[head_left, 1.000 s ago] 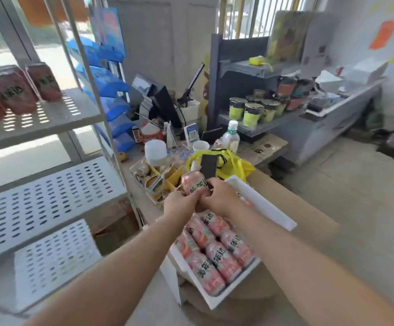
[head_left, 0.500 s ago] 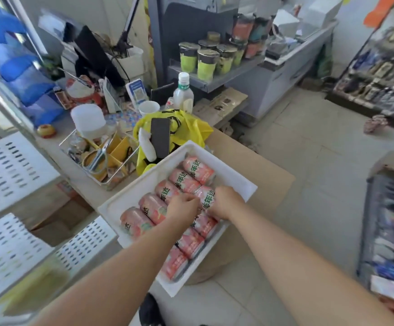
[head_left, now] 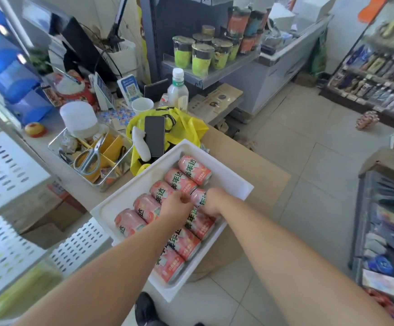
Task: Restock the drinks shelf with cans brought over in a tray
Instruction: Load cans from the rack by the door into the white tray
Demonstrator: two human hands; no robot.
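Head view, read left to right from the white tray [head_left: 236, 184].

Well to the left of the tray I see the perforated drinks shelf [head_left: 0, 175]. Behind the tray's left corner is a clear organiser [head_left: 111, 177] holding scissors [head_left: 89, 158]. Just behind the tray's far rim is a yellow bag [head_left: 189, 128] with a dark phone [head_left: 154, 135] lying on it.

Inside the tray, the pink cans [head_left: 144, 205] lie on their sides in two rows, touching one another. The tray rests on a brown cardboard box [head_left: 250, 156].

My left hand [head_left: 176, 205] is over the tray's middle with its fingers curled, up against the left end of the upper can [head_left: 199, 198] in the right-hand row. I cannot tell whether it grips this can or only touches it. My right hand [head_left: 214, 202], near the tray's right rim, curls its fingers round the same can from the other side, so the can lies directly between the two hands.

Well to the right of the tray stands a dark goods rack [head_left: 384, 220].
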